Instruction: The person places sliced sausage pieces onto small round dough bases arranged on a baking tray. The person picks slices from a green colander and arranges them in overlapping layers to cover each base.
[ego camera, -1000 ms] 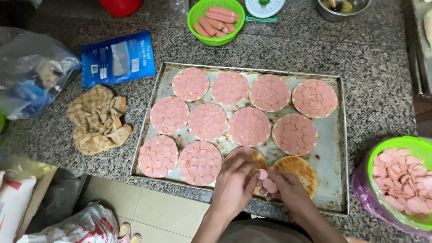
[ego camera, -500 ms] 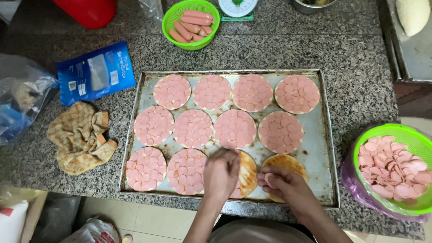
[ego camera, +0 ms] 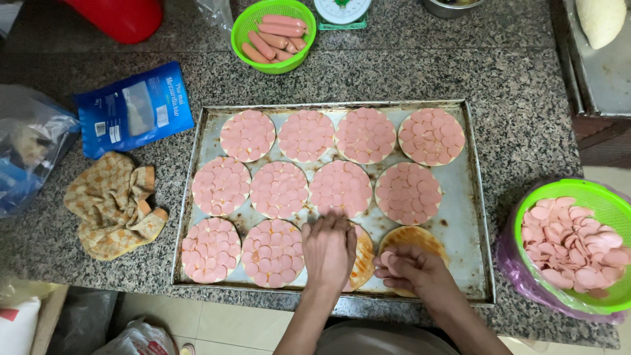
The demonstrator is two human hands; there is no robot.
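Left hand (ego camera: pixel 327 248) lies palm down on a round flat bread base (ego camera: pixel 360 258) in the front row of the battered metal baking tray (ego camera: pixel 474 217), fingers together and pressed flat on top; most of that base is hidden under the hand, only its browned right edge shows. Cannot tell what is under the fingertips.

Right hand (ego camera: pixel 411 271) just beside it, over the front edge of a second bare, toasted-brown base (ego camera: pixel 414 238). Fingers curled and closed on a few pink round sausage slices (ego camera: pixel 388 260), which show at the fingertips.

Rest of tray: ten round bases fully covered with overlapping pink sausage slices. Four in the back row (ego camera: pixel 340 135), four in the middle row (ego camera: pixel 315 187), two at the front left (ego camera: pixel 242 250). The two bases under the hands sit front centre and front right.

Tray rests on a grey speckled stone counter (ego camera: pixel 526 112), near its front edge. At the counter's right front corner, a lime-green plastic bowl (ego camera: pixel 578 244) heaped with cut sausage slices, set on a purple bag. At the back edge, a smaller green basket of whole sausages (ego camera: pixel 274 33), touching the base of a kitchen scale (ego camera: pixel 342 12). Left of the tray: a blue plastic packet (ego camera: pixel 135 108), and nearer the front a crumpled yellow-patterned cloth (ego camera: pixel 113 204). Clear plastic bag (ego camera: pixel 26 148) at the far left edge. Red plastic object (ego camera: pixel 125 16) at the back left corner.
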